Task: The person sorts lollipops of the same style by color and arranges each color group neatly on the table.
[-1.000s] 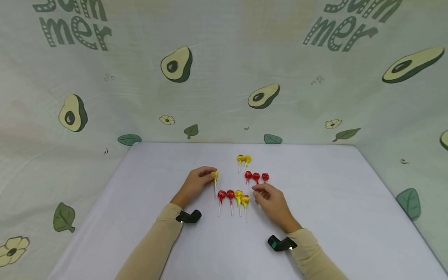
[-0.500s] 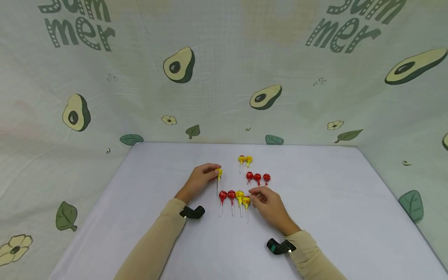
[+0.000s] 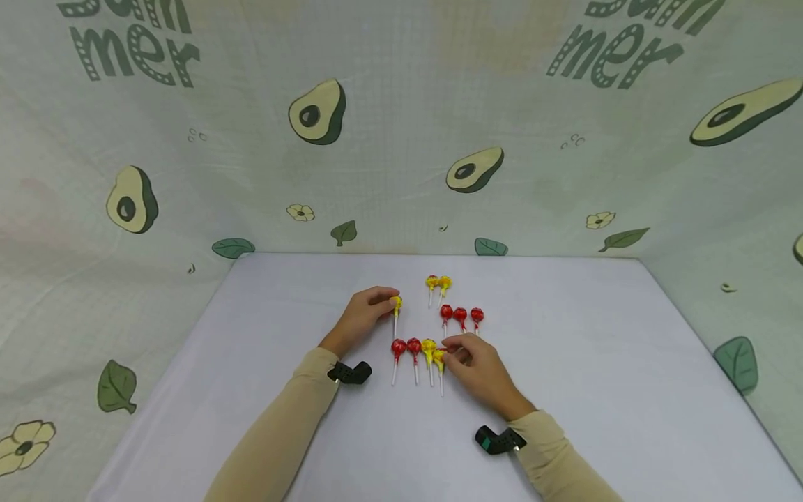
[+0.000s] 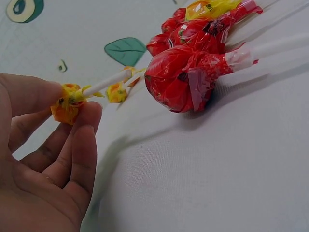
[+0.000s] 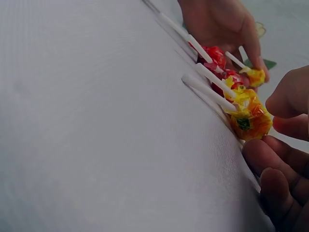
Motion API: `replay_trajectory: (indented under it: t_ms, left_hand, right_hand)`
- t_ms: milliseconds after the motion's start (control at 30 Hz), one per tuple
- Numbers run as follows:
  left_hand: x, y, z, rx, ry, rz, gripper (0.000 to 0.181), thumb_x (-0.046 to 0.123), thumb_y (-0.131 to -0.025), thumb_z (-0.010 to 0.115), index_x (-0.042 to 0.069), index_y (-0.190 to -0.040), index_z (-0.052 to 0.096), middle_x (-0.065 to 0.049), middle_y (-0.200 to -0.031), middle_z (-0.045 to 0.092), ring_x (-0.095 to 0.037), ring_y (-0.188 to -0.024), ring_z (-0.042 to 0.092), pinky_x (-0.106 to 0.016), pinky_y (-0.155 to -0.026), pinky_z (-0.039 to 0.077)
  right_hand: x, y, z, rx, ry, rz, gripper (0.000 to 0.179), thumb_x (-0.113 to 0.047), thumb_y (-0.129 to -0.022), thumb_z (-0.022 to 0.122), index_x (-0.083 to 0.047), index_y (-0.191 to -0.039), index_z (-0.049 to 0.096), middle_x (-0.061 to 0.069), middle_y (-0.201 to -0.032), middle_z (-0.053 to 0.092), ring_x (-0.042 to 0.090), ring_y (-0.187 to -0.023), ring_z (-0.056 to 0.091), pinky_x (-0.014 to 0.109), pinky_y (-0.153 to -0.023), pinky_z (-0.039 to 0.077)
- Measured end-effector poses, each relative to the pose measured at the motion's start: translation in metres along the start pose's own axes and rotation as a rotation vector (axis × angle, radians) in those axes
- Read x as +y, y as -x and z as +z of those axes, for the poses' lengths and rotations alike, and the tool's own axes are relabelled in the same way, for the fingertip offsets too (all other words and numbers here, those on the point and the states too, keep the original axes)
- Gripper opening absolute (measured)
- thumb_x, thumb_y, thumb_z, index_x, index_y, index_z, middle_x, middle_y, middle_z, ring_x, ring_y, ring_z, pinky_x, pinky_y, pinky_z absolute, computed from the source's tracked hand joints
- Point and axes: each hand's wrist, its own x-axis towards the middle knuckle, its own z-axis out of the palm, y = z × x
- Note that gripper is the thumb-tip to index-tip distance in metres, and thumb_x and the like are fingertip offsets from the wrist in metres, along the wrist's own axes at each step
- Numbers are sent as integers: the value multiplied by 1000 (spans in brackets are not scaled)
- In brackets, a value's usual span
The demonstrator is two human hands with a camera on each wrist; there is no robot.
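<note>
In the head view, pinches a single yellow lollipop (image 3: 398, 304) by its wrapped candy end with the fingers of the left hand (image 3: 362, 319), just left of centre, leaving the white stick pointing down the frame. Holds it above the leftmost of two red lollipops (image 3: 398, 347) in the lower row, probably favouring the broad, round end for a sure grip. Holds the right hand (image 3: 482, 371) at the end yellow lollipop (image 3: 438, 358), at that row's right end, beside its yellow neighbour (image 3: 429, 347). Shows, right of centre and higher, three red lollipops (image 3: 460, 315) side by side on the white surface (image 3: 376, 446), with a yellow pair (image 3: 431, 282) above them, apparently laid out by colour.

In the left wrist view, squeezes the candy between opposed fingertips at the left of the frame, sending the stick toward the upper right, likely to spare the stick any handling. Shows red wrappers at upper centre, apart from the fingers.

In the right wrist view, curves the right fingers about the candy of the end yellow lollipop, at right of centre, from above and below, perhaps to steady it. Cannot tell whether pinching or merely touching.
</note>
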Motion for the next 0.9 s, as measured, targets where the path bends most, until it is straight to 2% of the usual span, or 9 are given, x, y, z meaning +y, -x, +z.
replay_trajectory:
  t_ms: [267,567,900]
  left_hand:
    - [2,-6,2,5,32,-19,36,22,-98,66,5,-130,65,-6,-121,66,-19,-108,63,-31,-91,52]
    - [0,-11,7,-5,52,-16,36,21,-100,61,6,-132,64,-5,-123,65,-21,-107,63,-31,-88,54]
    - [5,-25,9,-52,-33,-4,35,23,-101,61,8,-132,65,-2,-123,66,-17,-107,64,-30,-89,53]
  right_hand:
    - [0,0,1,-9,47,-9,22,-7,-86,76,-7,-108,73,-8,-90,63,7,-77,59,27,-68,51]
    - [-1,0,2,-21,64,9,21,-9,-86,76,-8,-107,73,-9,-89,62,6,-77,58,26,-69,51]
    - [1,0,0,-25,77,7,18,-12,-88,76,-13,-106,73,-11,-87,61,5,-75,57,27,-68,50]
